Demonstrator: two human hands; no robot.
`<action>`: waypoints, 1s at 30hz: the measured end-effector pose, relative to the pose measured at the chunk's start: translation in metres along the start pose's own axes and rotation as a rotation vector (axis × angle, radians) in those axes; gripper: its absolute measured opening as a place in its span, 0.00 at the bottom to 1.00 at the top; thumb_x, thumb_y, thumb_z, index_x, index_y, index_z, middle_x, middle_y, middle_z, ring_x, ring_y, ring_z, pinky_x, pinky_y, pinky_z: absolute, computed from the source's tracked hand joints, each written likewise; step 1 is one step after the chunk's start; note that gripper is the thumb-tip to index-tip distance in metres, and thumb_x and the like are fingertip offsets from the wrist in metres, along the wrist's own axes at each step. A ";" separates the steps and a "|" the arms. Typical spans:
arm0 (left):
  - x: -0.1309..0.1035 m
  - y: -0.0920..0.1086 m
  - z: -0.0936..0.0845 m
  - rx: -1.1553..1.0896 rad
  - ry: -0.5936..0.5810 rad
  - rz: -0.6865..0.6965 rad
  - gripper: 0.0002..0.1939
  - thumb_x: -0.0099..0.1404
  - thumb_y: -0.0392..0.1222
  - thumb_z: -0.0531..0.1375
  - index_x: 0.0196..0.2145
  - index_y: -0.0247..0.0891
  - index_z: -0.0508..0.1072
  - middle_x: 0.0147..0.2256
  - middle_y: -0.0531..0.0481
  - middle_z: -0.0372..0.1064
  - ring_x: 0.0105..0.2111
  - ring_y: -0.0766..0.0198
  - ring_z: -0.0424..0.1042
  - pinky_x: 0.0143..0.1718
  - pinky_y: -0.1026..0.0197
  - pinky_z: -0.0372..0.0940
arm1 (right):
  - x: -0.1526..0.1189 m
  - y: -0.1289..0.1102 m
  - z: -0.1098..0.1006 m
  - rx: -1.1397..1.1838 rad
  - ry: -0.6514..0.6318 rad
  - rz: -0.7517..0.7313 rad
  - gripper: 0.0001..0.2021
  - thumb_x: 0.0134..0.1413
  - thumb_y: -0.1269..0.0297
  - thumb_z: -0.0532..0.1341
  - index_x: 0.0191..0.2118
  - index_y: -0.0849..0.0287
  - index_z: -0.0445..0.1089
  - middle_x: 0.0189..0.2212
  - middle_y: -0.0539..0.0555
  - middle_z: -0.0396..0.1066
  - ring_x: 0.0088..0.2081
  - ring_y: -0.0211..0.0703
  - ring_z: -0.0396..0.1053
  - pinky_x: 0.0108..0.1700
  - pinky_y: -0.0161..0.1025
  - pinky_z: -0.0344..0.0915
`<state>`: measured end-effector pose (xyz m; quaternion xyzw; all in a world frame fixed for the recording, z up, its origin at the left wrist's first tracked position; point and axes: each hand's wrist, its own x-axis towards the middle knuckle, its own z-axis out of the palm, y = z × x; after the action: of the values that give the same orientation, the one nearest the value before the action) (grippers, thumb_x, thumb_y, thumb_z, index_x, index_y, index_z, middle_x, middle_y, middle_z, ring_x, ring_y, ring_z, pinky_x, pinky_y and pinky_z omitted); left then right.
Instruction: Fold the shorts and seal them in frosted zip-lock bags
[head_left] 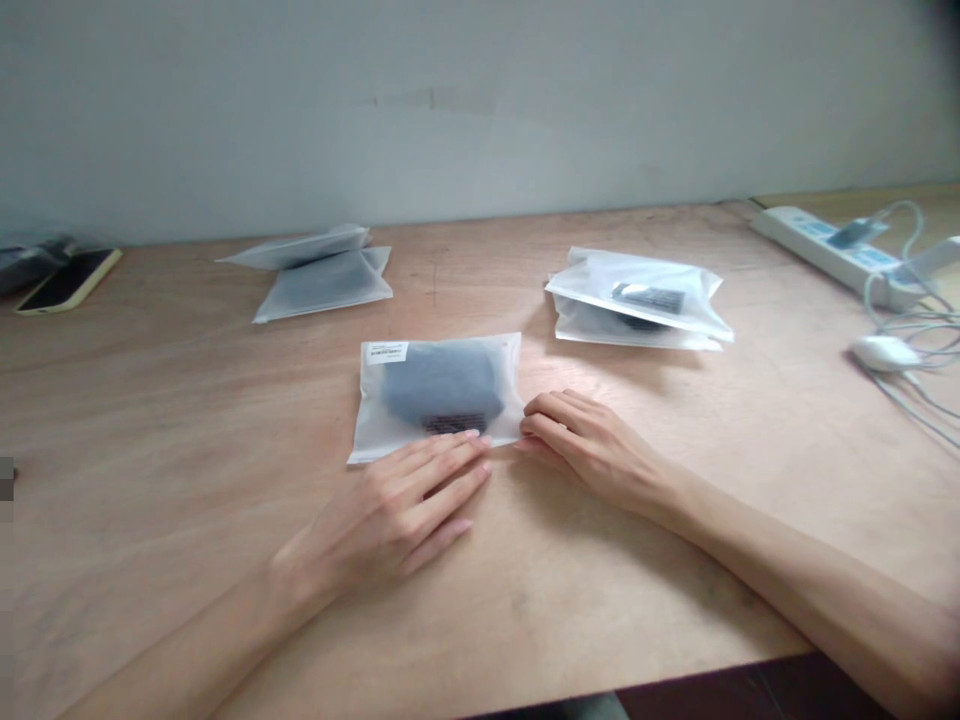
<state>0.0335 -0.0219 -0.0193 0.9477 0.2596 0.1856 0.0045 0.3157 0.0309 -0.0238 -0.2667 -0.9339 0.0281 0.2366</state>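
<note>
A frosted plastic bag (pixel 442 385) lies flat on the wooden table in front of me. Something dark grey-blue and rounded shows through it, with a white label at the upper left corner and dark print near the lower edge. My left hand (pixel 416 500) rests over the bag's near edge, fingers stretched out and slightly apart. At the bag's lower right corner, my right hand (pixel 574 435) has its fingers curled together, pinching the corner; the thumb is mostly hidden.
Two similar bags (pixel 322 285) are stacked at the back left, and more bags (pixel 637 300) overlap at the back right. A phone (pixel 67 280) lies far left by a dark wrapped item. On the right are a power strip (pixel 832 250), white cables and a white mouse-shaped device (pixel 885 353).
</note>
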 end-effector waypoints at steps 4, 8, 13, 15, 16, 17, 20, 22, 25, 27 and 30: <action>0.003 0.002 -0.002 0.005 0.041 -0.026 0.22 0.76 0.39 0.57 0.64 0.27 0.67 0.64 0.39 0.67 0.66 0.51 0.64 0.65 0.49 0.65 | -0.001 -0.004 -0.001 0.115 0.030 0.046 0.08 0.73 0.65 0.57 0.39 0.59 0.68 0.33 0.53 0.70 0.31 0.38 0.66 0.33 0.35 0.62; 0.003 0.002 -0.003 -0.005 0.118 -0.066 0.21 0.74 0.33 0.58 0.63 0.28 0.68 0.62 0.39 0.70 0.62 0.55 0.69 0.64 0.52 0.66 | -0.005 -0.006 -0.002 0.160 0.068 0.040 0.05 0.71 0.65 0.59 0.46 0.59 0.69 0.40 0.56 0.73 0.35 0.38 0.70 0.35 0.34 0.64; -0.001 0.001 -0.001 -0.033 0.165 -0.087 0.20 0.72 0.30 0.61 0.59 0.34 0.72 0.56 0.42 0.75 0.58 0.55 0.73 0.58 0.52 0.70 | -0.007 -0.006 -0.001 0.102 0.137 -0.005 0.06 0.70 0.73 0.57 0.42 0.59 0.70 0.36 0.54 0.74 0.33 0.37 0.70 0.33 0.34 0.63; -0.002 0.000 -0.001 -0.038 0.180 -0.096 0.19 0.71 0.30 0.62 0.58 0.35 0.73 0.55 0.43 0.76 0.56 0.56 0.74 0.56 0.52 0.71 | -0.006 -0.009 -0.001 0.099 0.172 -0.013 0.06 0.69 0.73 0.58 0.40 0.59 0.71 0.34 0.53 0.74 0.31 0.37 0.69 0.33 0.34 0.62; -0.002 0.000 -0.002 -0.039 0.191 -0.100 0.18 0.71 0.30 0.63 0.57 0.36 0.73 0.54 0.44 0.76 0.55 0.56 0.74 0.55 0.52 0.71 | -0.005 -0.010 -0.002 0.104 0.180 -0.022 0.06 0.69 0.74 0.58 0.40 0.60 0.71 0.34 0.53 0.74 0.31 0.37 0.69 0.32 0.35 0.61; -0.002 0.000 -0.003 -0.039 0.204 -0.100 0.18 0.70 0.30 0.63 0.57 0.35 0.73 0.53 0.44 0.77 0.54 0.56 0.75 0.54 0.53 0.71 | -0.004 -0.012 -0.003 0.113 0.183 -0.044 0.05 0.69 0.74 0.59 0.41 0.60 0.71 0.34 0.54 0.75 0.31 0.37 0.69 0.32 0.35 0.61; 0.001 0.001 -0.006 -0.037 0.256 -0.073 0.15 0.70 0.30 0.65 0.53 0.34 0.75 0.48 0.45 0.79 0.48 0.59 0.77 0.49 0.55 0.72 | -0.001 -0.019 -0.007 0.154 0.169 -0.163 0.05 0.69 0.76 0.58 0.45 0.64 0.71 0.35 0.57 0.75 0.31 0.38 0.69 0.31 0.36 0.63; 0.004 0.002 -0.009 -0.031 0.277 -0.039 0.12 0.70 0.30 0.65 0.50 0.34 0.75 0.45 0.45 0.80 0.45 0.60 0.78 0.46 0.56 0.72 | 0.002 -0.024 -0.010 0.168 0.156 -0.226 0.07 0.70 0.76 0.56 0.46 0.66 0.71 0.35 0.58 0.76 0.30 0.39 0.69 0.31 0.37 0.64; 0.008 0.005 -0.013 0.025 0.264 0.044 0.09 0.70 0.30 0.64 0.48 0.31 0.76 0.44 0.44 0.81 0.43 0.59 0.79 0.45 0.55 0.72 | 0.005 -0.032 -0.012 0.166 0.124 -0.271 0.10 0.70 0.77 0.54 0.42 0.68 0.73 0.34 0.59 0.76 0.29 0.39 0.69 0.31 0.39 0.65; 0.011 0.007 -0.015 0.077 0.252 0.108 0.08 0.71 0.29 0.62 0.47 0.29 0.77 0.44 0.42 0.81 0.43 0.57 0.80 0.45 0.53 0.72 | 0.006 -0.036 -0.011 0.153 0.101 -0.291 0.12 0.70 0.77 0.53 0.40 0.67 0.74 0.33 0.58 0.75 0.29 0.39 0.68 0.31 0.39 0.65; 0.013 0.010 -0.015 0.116 0.261 0.150 0.09 0.73 0.27 0.57 0.45 0.29 0.78 0.42 0.43 0.82 0.42 0.58 0.80 0.44 0.54 0.72 | 0.005 -0.040 -0.009 0.137 0.054 -0.301 0.14 0.71 0.76 0.52 0.39 0.64 0.74 0.32 0.57 0.75 0.29 0.39 0.67 0.30 0.39 0.65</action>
<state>0.0435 -0.0251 0.0001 0.9310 0.1965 0.2917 -0.0978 0.2963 -0.0013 -0.0068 -0.1078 -0.9525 0.0487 0.2806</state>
